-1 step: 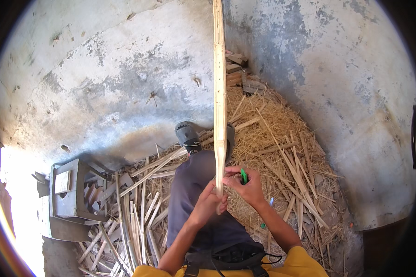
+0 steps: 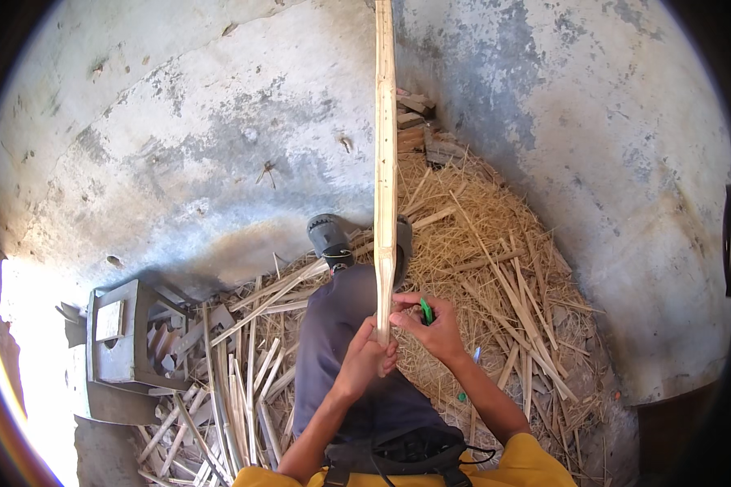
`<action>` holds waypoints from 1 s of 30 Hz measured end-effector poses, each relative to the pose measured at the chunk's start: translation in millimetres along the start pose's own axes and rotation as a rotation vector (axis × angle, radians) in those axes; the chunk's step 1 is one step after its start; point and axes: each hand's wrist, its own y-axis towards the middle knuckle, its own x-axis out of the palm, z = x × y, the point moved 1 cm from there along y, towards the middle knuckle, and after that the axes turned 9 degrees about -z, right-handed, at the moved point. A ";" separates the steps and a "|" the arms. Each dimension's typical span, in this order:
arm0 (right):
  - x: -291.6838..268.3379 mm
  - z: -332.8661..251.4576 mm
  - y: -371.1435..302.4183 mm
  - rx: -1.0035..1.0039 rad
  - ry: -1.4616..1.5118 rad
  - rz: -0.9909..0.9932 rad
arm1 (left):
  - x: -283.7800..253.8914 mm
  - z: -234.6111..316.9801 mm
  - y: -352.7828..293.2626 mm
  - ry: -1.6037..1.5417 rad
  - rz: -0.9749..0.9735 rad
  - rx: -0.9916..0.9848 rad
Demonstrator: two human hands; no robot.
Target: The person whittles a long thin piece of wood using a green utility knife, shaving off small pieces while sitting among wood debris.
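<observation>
A long, pale wooden bat-like stick stands up in front of me, narrowing to a thinner handle at its lower end. My left hand is wrapped round that handle. Beside it, my right hand is closed, thumb and forefinger at the right edge of the narrow part. A small bright green object shows between the curled fingers of this hand; its kind I cannot make out. Under the stick, my leg in dark trousers stretches forward to a dark shoe.
Dry straw and wood shavings heap up on the right, with loose strips among them. Many wooden sticks lie at the left. Near the bright opening stands a grey box-shaped frame. Worn plaster walls meet in a corner ahead.
</observation>
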 end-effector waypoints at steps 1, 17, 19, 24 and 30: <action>2.0 6.9 1.9 -0.020 0.068 0.020 | -1.8 -4.9 0.3 0.043 0.037 0.026; -15.9 -21.8 18.4 -0.186 0.234 0.342 | -10.9 -21.8 -19.7 0.672 -0.004 0.099; -14.5 -17.9 12.8 -0.166 0.199 0.309 | -7.0 -10.2 -19.7 0.637 -0.101 0.133; 1.4 -22.2 4.2 -0.147 0.210 0.242 | 6.2 27.6 -12.8 0.636 -0.131 0.116; -3.6 -34.8 1.4 -0.153 -0.053 0.128 | 0.1 29.6 -8.5 0.607 0.073 0.081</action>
